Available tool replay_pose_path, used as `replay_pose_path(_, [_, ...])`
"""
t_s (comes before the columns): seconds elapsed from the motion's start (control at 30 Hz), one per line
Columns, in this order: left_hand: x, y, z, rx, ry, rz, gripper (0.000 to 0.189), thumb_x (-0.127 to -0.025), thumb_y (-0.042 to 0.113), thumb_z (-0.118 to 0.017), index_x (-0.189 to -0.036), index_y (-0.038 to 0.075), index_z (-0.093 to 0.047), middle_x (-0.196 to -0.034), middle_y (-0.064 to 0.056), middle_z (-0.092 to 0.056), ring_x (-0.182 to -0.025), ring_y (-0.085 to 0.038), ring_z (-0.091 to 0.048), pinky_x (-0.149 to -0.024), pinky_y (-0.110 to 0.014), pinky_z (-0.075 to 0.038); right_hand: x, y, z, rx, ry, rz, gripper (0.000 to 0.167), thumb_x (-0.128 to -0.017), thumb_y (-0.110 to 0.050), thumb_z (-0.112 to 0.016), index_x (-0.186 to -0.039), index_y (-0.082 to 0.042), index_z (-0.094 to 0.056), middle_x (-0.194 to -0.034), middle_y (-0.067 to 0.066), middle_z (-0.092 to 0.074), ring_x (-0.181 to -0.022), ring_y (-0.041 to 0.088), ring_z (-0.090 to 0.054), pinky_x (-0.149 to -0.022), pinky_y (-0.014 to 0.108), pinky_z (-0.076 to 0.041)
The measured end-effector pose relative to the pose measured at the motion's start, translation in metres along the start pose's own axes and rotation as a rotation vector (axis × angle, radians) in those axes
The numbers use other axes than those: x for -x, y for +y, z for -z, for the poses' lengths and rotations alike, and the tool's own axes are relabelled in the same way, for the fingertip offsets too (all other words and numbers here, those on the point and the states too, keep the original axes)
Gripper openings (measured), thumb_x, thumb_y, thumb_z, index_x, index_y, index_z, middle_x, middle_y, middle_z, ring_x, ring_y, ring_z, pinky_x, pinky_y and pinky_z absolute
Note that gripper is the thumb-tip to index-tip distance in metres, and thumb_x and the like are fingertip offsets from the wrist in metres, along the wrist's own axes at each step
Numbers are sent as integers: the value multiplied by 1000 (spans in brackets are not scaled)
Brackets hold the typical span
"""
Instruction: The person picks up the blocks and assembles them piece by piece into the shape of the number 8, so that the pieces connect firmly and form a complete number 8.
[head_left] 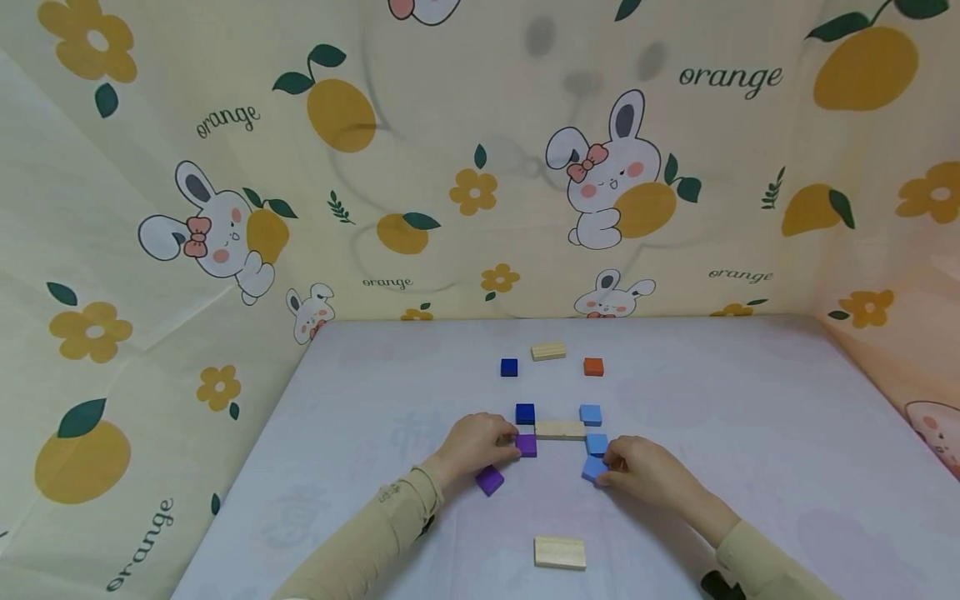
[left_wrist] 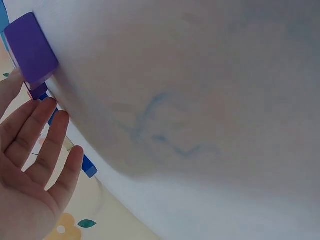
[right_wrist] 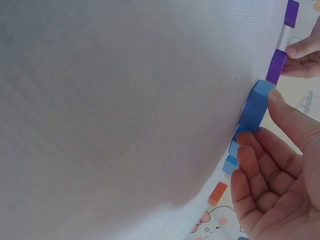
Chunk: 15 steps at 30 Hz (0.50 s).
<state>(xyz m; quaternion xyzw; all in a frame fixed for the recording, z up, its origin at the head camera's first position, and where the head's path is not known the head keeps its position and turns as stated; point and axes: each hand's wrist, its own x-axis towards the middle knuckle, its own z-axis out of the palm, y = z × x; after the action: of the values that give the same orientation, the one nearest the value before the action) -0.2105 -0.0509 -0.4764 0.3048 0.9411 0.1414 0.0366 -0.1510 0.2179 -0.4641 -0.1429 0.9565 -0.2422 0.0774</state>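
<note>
My left hand (head_left: 480, 446) pinches a purple block (head_left: 527, 446) at its left side, thumb on the near edge and fingers on the far one. A second purple block (head_left: 490, 481), turned askew, lies just below that hand and looms large in the left wrist view. My right hand (head_left: 652, 468) grips a light blue block (head_left: 595, 469) between thumb and fingers; it sits slightly tilted, close against another light blue block (head_left: 597, 444). Between the two columns spans a long wooden block (head_left: 559, 430). A dark blue block (head_left: 525, 413) tops the left column, a light blue block (head_left: 590, 415) the right.
Farther back lie a dark blue block (head_left: 509, 367), a wooden block (head_left: 548, 352) and an orange block (head_left: 594, 367). Nearer the front, between the forearms, is a wider wooden block (head_left: 559, 552). A patterned cloth (head_left: 480, 242) rises behind the white tabletop (head_left: 360, 375).
</note>
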Motion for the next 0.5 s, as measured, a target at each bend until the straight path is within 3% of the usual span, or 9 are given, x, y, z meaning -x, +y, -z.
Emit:
replay_pose_path(0.37, [11, -1, 10, -12, -16, -13, 33, -83, 36, -67, -107, 13, -69, -98, 3, -71, -89, -10, -65, -80, -24, -51, 0, -2, 1, 13, 10, 5, 19, -74, -23, -76, -83, -9, -67, -71, -6, -59, -65, 7, -48, -58, 19, -43])
replay_pose_path(0.5, [19, -4, 15, 3, -55, -24, 34, -84, 38, -66, -108, 14, -69, -99, 2, -70, -89, -9, -64, -79, -23, -50, 0, -2, 0, 15, 11, 10, 18, -74, -23, -76, -83, -9, -67, -71, -6, -59, -65, 7, -48, -58, 19, -43])
